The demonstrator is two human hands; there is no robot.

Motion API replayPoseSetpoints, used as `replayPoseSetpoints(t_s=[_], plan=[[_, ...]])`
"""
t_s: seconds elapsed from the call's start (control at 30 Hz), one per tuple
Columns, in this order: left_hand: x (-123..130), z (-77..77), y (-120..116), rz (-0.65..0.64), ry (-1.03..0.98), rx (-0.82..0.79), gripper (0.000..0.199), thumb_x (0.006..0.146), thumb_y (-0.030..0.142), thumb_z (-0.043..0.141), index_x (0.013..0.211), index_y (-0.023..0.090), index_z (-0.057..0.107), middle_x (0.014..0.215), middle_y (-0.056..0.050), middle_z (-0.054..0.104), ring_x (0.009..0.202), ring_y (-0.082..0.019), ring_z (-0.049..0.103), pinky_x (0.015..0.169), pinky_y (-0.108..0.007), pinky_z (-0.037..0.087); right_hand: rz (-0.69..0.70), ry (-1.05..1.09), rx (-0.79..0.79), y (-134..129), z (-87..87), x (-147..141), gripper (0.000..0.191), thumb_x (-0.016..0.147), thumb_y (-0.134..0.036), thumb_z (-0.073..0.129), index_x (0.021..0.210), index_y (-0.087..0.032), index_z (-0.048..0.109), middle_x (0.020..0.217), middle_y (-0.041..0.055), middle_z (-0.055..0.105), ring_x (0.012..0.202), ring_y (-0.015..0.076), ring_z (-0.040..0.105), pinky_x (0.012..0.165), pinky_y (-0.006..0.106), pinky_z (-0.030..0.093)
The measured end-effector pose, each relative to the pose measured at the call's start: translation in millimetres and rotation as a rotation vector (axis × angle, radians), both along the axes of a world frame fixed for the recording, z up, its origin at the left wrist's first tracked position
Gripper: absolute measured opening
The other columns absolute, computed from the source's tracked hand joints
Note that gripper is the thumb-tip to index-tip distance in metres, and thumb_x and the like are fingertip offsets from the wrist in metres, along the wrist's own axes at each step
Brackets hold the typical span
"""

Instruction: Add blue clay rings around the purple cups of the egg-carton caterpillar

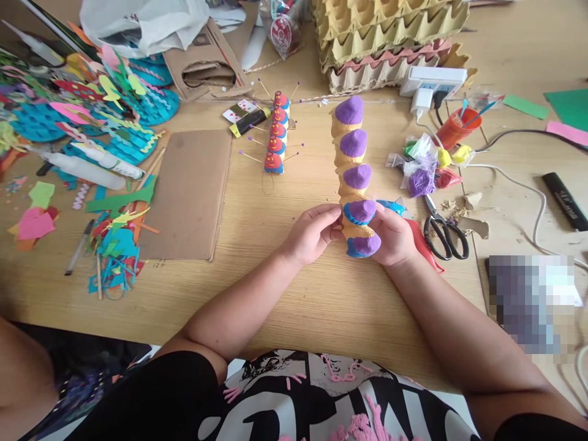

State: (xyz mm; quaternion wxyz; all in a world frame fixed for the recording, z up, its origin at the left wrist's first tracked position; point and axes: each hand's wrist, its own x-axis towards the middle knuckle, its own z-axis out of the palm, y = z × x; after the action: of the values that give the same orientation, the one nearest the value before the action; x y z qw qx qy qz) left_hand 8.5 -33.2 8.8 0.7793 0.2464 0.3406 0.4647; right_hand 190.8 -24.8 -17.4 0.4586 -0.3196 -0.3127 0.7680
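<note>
A strip of egg carton with several cones stands out from the table, pointing away from me. Purple clay caps its cones, and the two nearest cones also carry blue clay around the purple. My left hand grips the near end from the left, thumb and fingers against its side. From the right, my right hand holds the same end. Left of the strip is a finished-looking row of red and blue clay figures with smiling faces and purple-tipped sticks.
Cardboard, paper scraps and glue bottles lie left. Egg trays are stacked behind. At right are scissors, clay bags, an orange cup, a power strip and cables. Someone's limb shows at lower left.
</note>
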Motion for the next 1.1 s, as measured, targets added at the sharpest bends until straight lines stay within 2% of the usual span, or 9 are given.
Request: replayPoseSetpoints(t_s=[0.17, 0.3, 0.47, 0.6, 0.77, 0.9, 1.1], plan=[[-0.1, -3.7, -0.9, 0.012, 0.044, 0.057, 0.018, 0.084, 0.033, 0.093, 0.086, 0.018, 0.082, 0.076, -0.001, 0.075, 0.073, -0.015, 0.071, 0.068, -0.027, 0.058, -0.027, -0.014, -0.046, 0.0, -2.1, 1.7, 0.033, 0.084, -0.058, 0.084, 0.098, -0.03, 0.077, 0.094, 0.0061, 0.082, 0.11, 0.0324, 0.08, 0.09, 0.05, 0.072], [-0.3, -7.0, -0.6, 0.004, 0.053, 0.112, 0.029, 0.077, 0.04, 0.098, 0.088, 0.017, 0.083, 0.075, -0.002, 0.077, 0.077, -0.018, 0.077, 0.068, -0.027, 0.06, -0.031, -0.026, -0.06, -0.8, -0.5, 1.4, 0.033, 0.082, -0.058, 0.085, 0.099, -0.03, 0.077, 0.095, 0.0061, 0.082, 0.113, 0.0329, 0.079, 0.092, 0.05, 0.072], [0.0, -8.9, 0.4, -0.008, 0.069, 0.18, 0.045, 0.071, 0.056, 0.1, 0.085, 0.017, 0.083, 0.075, -0.002, 0.078, 0.072, -0.019, 0.077, 0.069, -0.031, 0.065, -0.031, -0.024, -0.055, -0.8, -0.3, 0.5, 0.029, 0.083, -0.057, 0.084, 0.093, -0.031, 0.075, 0.092, 0.0055, 0.082, 0.115, 0.0322, 0.079, 0.095, 0.048, 0.072], [-0.1, -10.0, -0.3, 0.002, 0.098, 0.197, 0.046, 0.072, 0.058, 0.099, 0.084, 0.018, 0.083, 0.075, -0.003, 0.078, 0.072, -0.018, 0.077, 0.067, -0.029, 0.062, -0.031, -0.007, -0.064, -0.7, 1.1, -0.9, 0.027, 0.082, -0.055, 0.083, 0.093, -0.03, 0.077, 0.088, 0.0043, 0.081, 0.108, 0.0316, 0.08, 0.092, 0.049, 0.072], [-0.7, -14.3, -1.7, 0.016, 0.11, 0.231, 0.045, 0.074, 0.06, 0.097, 0.084, 0.018, 0.083, 0.078, -0.003, 0.079, 0.074, -0.019, 0.077, 0.07, -0.032, 0.065, -0.037, 0.004, -0.056, -0.8, 4.2, -2.1, 0.03, 0.082, -0.054, 0.085, 0.095, -0.028, 0.078, 0.081, 0.0035, 0.078, 0.099, 0.0307, 0.081, 0.092, 0.05, 0.073], [-1.0, -17.5, -2.1, 0.019, 0.138, 0.237, 0.043, 0.077, 0.058, 0.095, 0.086, 0.018, 0.083, 0.081, -0.004, 0.08, 0.079, -0.021, 0.078, 0.075, -0.035, 0.068, -0.034, -0.005, -0.049, -0.9, 5.1, -1.7, 0.03, 0.084, -0.053, 0.084, 0.097, -0.027, 0.078, 0.082, 0.0046, 0.078, 0.099, 0.0309, 0.081, 0.092, 0.05, 0.072], [-1.2, -18.6, -2.1, 0.025, 0.114, 0.257, 0.043, 0.078, 0.058, 0.095, 0.084, 0.018, 0.083, 0.08, -0.003, 0.079, 0.075, -0.018, 0.076, 0.073, -0.033, 0.067, -0.021, 0.001, -0.045, -0.8, 4.1, -0.8, 0.031, 0.082, -0.054, 0.084, 0.096, -0.027, 0.077, 0.083, 0.0047, 0.079, 0.102, 0.0316, 0.08, 0.09, 0.05, 0.072]])
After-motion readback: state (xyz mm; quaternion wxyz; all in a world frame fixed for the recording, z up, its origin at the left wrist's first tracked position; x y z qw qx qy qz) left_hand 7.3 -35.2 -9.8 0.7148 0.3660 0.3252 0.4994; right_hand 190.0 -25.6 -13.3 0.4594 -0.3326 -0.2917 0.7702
